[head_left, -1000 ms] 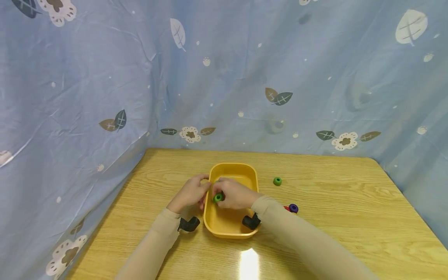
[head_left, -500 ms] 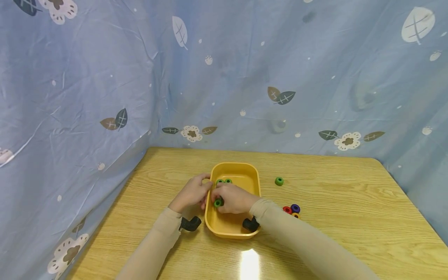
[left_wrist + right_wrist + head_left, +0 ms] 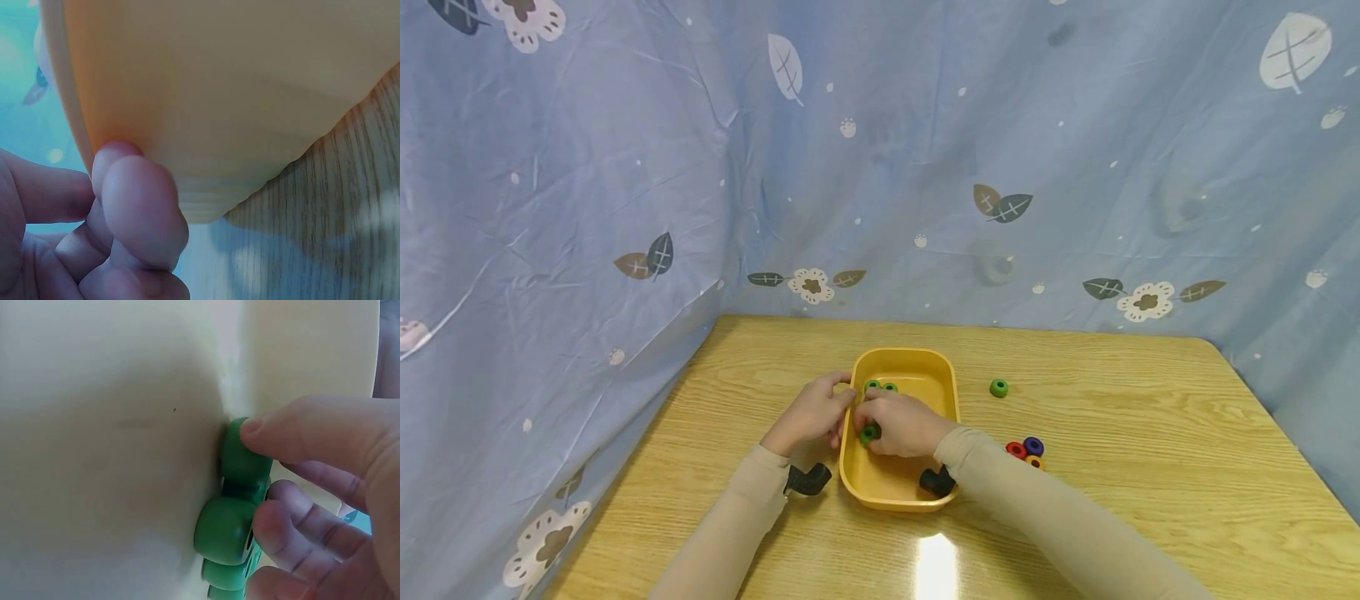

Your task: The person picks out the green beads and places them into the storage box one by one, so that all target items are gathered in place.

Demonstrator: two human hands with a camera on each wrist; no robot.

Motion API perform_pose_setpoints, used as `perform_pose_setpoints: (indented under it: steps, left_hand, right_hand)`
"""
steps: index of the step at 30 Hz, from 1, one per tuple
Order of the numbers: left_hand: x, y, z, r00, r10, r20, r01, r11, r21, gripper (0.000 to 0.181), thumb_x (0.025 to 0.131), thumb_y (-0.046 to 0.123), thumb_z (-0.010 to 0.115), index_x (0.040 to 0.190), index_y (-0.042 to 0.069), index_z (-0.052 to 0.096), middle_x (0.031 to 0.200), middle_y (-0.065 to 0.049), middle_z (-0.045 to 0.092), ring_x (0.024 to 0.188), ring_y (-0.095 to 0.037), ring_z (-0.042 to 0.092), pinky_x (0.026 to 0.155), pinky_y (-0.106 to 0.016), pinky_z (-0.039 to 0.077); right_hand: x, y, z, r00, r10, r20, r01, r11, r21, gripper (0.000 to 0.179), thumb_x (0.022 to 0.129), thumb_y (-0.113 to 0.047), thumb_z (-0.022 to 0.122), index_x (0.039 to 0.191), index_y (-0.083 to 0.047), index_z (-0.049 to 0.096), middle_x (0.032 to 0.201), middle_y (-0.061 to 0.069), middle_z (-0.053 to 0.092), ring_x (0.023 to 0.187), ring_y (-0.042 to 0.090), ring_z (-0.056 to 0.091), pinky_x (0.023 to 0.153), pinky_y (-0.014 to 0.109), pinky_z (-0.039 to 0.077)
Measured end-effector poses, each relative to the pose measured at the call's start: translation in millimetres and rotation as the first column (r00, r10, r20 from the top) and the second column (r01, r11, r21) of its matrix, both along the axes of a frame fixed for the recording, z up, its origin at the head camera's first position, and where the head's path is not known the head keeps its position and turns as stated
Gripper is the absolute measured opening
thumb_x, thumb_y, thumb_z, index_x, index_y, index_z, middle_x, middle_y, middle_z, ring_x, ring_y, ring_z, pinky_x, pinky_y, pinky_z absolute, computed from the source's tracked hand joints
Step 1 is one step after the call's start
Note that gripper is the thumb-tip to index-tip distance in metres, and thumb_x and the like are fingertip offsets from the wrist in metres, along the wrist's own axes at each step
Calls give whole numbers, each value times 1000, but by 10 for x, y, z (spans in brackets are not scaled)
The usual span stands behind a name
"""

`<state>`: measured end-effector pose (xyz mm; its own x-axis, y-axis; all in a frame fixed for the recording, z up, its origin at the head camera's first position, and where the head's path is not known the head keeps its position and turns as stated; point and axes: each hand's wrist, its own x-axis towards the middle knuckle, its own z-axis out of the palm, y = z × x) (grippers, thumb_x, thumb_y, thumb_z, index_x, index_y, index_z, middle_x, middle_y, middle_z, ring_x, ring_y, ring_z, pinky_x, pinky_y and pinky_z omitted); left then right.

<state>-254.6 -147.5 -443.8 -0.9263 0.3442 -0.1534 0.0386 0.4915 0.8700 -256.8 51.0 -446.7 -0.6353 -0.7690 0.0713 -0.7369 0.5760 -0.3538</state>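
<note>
A yellow plastic bin (image 3: 898, 502) stands on the wooden table. My left hand (image 3: 811, 412) grips its left wall, with the thumb over the rim and fingers against the outside in the left wrist view. Inside, my right hand (image 3: 904, 425) pinches a green bead (image 3: 245, 453) between thumb and fingers, low by the bin's left wall. More green beads (image 3: 225, 531) line up along that wall, close to the fingertips. In the head view, green beads (image 3: 872, 386) show beyond the right hand; the hand hides part of the row.
To the right of the bin lie a red bead (image 3: 1016, 450), a purple bead (image 3: 1033, 447) and an orange bead (image 3: 1035, 462), close together. One green bead (image 3: 999, 388) sits farther back. A patterned blue curtain (image 3: 925, 167) hangs behind the table.
My right hand has shifted slightly within the bin along the left wall, uncovering green beads at the back. The left hand keeps its hold on the wall.
</note>
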Motion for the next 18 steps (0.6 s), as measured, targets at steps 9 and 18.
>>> perform_pose_setpoints:
  steps: [9, 18]
  left_hand:
    - [-1, -4, -1, 1000, -14, -7, 14, 1000, 0, 46, 112, 18, 46, 155, 4, 43, 54, -8, 59, 40, -24, 57, 45, -38, 54]
    - [5, -6, 8, 1000, -14, -18, 14, 1000, -2, 44, 112, 19, 46, 154, 5, 45, 55, -9, 60, 40, -26, 57, 45, -41, 54]
  right_hand:
    - [14, 44, 43, 999, -36, 38, 39, 996, -77, 16, 85, -14, 84, 96, -15, 74, 99, 2, 63, 84, 15, 57, 76, 27, 51]
    - [50, 172, 245, 997, -56, 59, 66, 980, -189, 21, 87, -12, 80, 108, -9, 75, 107, 8, 66, 71, 9, 55, 66, 23, 49]
